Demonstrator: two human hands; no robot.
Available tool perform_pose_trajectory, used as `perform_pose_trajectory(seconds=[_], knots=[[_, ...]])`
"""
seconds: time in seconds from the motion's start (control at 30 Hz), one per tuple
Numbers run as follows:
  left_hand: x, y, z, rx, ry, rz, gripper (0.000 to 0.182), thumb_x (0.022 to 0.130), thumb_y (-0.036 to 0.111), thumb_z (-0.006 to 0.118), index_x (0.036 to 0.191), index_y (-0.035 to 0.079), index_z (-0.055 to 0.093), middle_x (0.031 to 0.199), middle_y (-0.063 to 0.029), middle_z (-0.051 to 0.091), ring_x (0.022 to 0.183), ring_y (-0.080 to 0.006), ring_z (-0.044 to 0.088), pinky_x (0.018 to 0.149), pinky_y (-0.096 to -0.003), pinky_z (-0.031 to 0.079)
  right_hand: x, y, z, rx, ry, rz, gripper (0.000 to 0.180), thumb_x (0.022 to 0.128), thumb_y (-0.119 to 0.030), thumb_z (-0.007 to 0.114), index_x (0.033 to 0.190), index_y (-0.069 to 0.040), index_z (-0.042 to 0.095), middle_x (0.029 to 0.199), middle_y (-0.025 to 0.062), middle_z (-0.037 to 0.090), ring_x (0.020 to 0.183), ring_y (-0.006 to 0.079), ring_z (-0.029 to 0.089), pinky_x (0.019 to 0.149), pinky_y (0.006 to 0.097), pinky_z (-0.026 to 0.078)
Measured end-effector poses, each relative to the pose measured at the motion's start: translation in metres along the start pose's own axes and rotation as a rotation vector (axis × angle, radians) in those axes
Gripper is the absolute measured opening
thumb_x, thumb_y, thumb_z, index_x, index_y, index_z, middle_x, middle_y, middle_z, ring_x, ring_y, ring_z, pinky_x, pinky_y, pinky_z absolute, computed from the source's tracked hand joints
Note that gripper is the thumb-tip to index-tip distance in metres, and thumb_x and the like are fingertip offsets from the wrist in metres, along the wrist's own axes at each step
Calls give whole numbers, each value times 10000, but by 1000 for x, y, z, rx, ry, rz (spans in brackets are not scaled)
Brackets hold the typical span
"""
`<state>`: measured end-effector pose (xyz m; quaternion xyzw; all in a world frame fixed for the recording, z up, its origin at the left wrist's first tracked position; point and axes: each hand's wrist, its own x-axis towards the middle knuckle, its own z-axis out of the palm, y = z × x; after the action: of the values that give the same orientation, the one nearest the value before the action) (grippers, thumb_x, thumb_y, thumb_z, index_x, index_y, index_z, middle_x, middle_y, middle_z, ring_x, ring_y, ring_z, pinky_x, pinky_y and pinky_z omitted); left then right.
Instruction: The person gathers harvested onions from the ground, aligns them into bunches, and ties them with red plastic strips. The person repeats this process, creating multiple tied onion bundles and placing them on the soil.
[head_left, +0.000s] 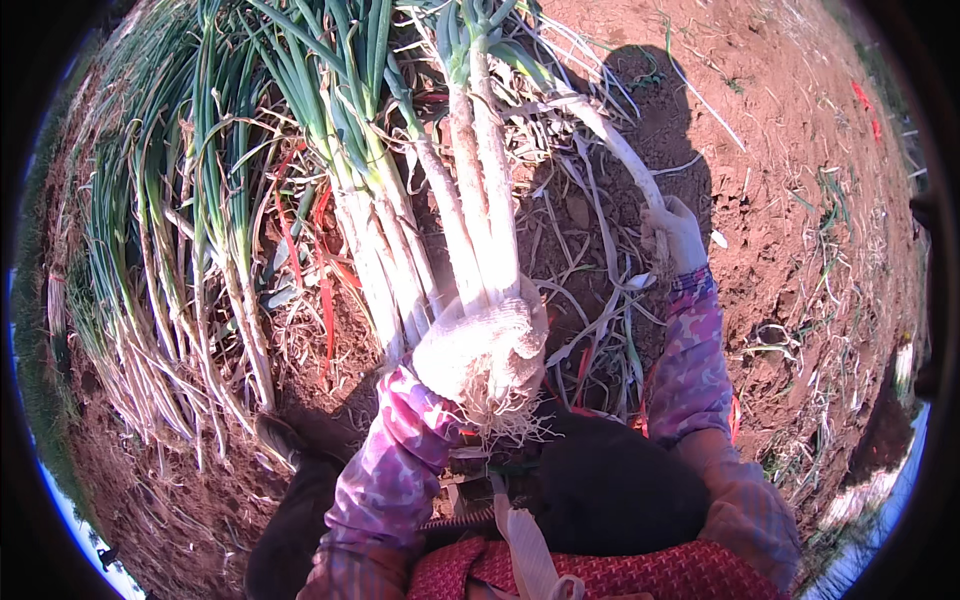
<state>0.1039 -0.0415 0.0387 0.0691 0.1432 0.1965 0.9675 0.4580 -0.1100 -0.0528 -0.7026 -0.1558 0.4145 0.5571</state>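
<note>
My left hand (476, 341), in a pale glove, is closed around the root ends of several long green onions (484, 195). Their white shanks point away from me, and the roots (506, 420) hang out below the hand. On the right, my right hand (671, 232), gloved too, grips one green onion (615, 146) near its root end. That stalk slants up and left, its outer skin looking dry and dull. Beside my left hand lies a group of peeled-looking green onions (382, 240), white below and green above. Bright glare washes out detail on the left glove.
A wide row of uncleaned green onions (165, 300) covers the soil at left. Red plastic strips (326, 300) lie between the piles. Stripped dry leaves (600, 300) litter the ground between my arms. Bare reddish soil (780, 187) stretches off to the right. My shoe (279, 439) is near the row.
</note>
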Motion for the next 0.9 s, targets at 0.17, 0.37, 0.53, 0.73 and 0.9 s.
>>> perform_pose_trajectory(seconds=[0.17, 0.37, 0.53, 0.73, 0.9], knots=[[24, -55, 2, 282, 210, -153, 283, 939, 285, 732, 1043, 39, 637, 835, -66, 640, 654, -157, 627, 561, -291, 510, -95, 46, -81, 233, 62, 169, 287, 971, -206, 633, 1151, 10, 574, 774, 44, 603, 522, 116, 515, 453, 269, 412], [44, -88, -27, 276, 129, -142, 237, 994, 257, 693, 1111, 53, 671, 830, -26, 643, 670, -141, 635, 589, -300, 522, -151, 12, -115, 816, -330, 249, 415, 1090, -352, 508, 1263, 25, 521, 761, -29, 440, 559, 83, 362, 504, 266, 302], [6, -71, 76, -68, -144, -174, 136, 932, 125, 744, 968, 64, 628, 701, 6, 560, 545, -140, 579, 484, -291, 494, -244, -160, -75, 704, -267, -218, 473, 1080, -255, 537, 1369, 107, 442, 841, 19, 526, 614, 91, 421, 538, 259, 384], [-34, -121, 11, 121, -347, 63, 287, 1010, 307, 644, 986, 21, 651, 913, -123, 674, 700, -201, 661, 575, -331, 537, -339, -141, 48, -511, -157, -421, 406, 999, -251, 591, 1273, 48, 572, 891, 31, 631, 756, 100, 597, 667, 267, 496], [-17, -161, -111, 1424, -284, 533, 226, 1069, 189, 490, 1132, 24, 630, 962, -103, 666, 840, -215, 672, 725, -346, 563, -347, -20, 98, -976, -258, -398, 350, 1010, -195, 534, 1298, 2, 550, 1027, 307, 658, 965, 459, 670, 800, 465, 533]])
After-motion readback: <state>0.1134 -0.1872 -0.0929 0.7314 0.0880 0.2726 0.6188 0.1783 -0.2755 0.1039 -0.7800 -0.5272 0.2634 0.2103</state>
